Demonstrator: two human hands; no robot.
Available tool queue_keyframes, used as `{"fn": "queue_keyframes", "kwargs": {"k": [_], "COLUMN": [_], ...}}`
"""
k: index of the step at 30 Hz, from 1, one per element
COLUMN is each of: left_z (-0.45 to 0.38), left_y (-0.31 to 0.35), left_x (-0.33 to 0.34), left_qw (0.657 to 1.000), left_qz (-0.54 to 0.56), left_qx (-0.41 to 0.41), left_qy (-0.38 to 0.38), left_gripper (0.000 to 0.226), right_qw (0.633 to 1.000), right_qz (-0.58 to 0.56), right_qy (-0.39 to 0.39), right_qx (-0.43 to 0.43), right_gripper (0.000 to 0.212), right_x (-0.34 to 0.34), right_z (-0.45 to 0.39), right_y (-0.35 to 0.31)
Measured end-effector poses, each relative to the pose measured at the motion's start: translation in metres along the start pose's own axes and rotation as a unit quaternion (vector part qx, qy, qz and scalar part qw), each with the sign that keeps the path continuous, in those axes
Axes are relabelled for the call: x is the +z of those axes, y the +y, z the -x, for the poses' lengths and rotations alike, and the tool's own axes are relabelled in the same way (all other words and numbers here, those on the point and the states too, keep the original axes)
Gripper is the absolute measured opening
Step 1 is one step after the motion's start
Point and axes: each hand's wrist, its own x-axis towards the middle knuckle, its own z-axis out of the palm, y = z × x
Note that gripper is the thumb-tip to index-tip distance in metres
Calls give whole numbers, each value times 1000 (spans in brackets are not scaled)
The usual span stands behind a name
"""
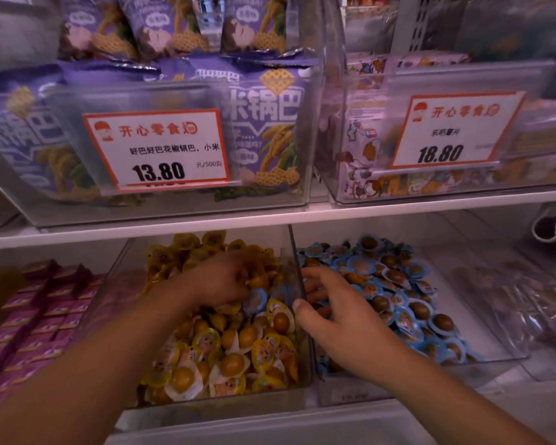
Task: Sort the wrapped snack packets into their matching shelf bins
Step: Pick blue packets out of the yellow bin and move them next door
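Head view: both hands reach into the lower-shelf snack bins.
Left hand (228, 281) curls round a blue packet (256, 299) in the yellow-packet bin (304, 358); right hand (341, 311), fingers spread, rests on the blue-packet bin (482, 316).

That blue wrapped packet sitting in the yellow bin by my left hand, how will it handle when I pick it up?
The blue packet looks small, so probably light. Its glossy film may be slippery; pinching the flat rim seems safest. The domed middle suggests it could rock or slide off neighbouring yellow packets if the left hand nudges it.
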Motion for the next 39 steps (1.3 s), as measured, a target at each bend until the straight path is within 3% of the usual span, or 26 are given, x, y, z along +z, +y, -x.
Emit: {"fn": "queue_keyframes", "kwargs": {"k": [3,5,9,13,17,21,24,28,30,37,39], "left_z": [-1,1,11,15,12,-1,-3,-2,-1,24,42], "left_y": [-7,-8,1,11,27,42,48,41,41,33,25], "left_x": [-11,-10,3,14,34,51,55,46,42,16,5], "left_qw": [995,994,984,981,960,992,994,992,989,939,930], "left_qz": [-25,-39,-170,-175,-257,-105,-81,113,140,314,337], "left_qx": [-41,-54,-14,4,34,-39,-69,-41,-45,-75,-82], "left_qy": [92,92,53,81,101,54,-19,-26,-26,116,123], "left_gripper": [29,35,61,55,53,53,61,41,37,25,23], "right_qw": [1000,1000,1000,1000,1000,1000,1000,1000,999,999,999], "right_qz": [-3,-6,8,10,17,20,25,25,31,26,31], "right_qy": [1,2,7,10,13,19,15,13,13,13,16], "right_qx": [-3,-3,-5,-9,-5,-7,-7,-1,-2,-15,-12], "right_gripper": [38,35,46,49,49,55,56,59,59,41,44], "right_x": [1,2,2,2,3,4,3,4,4,3,3], "right_z": [-1,-1,-1,-1,-1,-1,-2,-3,-3,-5,-5], "right_y": [1,1,1,2,1,2,2,2,3,5,5]}}
